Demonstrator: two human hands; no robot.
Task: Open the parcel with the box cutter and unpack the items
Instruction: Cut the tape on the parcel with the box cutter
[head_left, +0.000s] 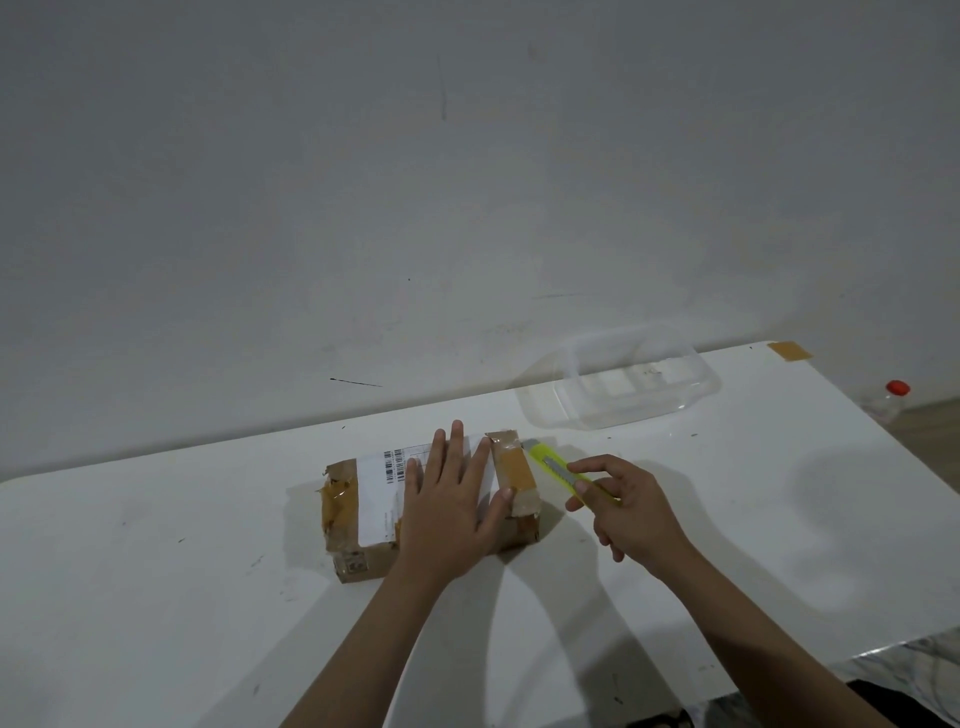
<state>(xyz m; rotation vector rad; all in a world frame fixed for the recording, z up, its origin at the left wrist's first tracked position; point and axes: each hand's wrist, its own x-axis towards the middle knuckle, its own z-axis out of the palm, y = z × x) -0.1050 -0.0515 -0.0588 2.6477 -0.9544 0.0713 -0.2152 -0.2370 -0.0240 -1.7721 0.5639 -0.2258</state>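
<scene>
A brown cardboard parcel (358, 512) wrapped in brown tape, with a white shipping label on top, lies on the white table (156, 571). My left hand (452, 499) rests flat on its top, fingers spread, pressing it down. My right hand (628, 506) holds a yellow-green box cutter (553, 464) just right of the parcel. The cutter's front end points at the parcel's far right corner, close to the taped edge. Whether the blade touches the tape is unclear.
A clear plastic container (623, 384) stands at the back of the table by the wall. A strip of brown tape (789, 351) sticks to the table's far right corner. A bottle with a red cap (891, 400) stands beyond the right edge.
</scene>
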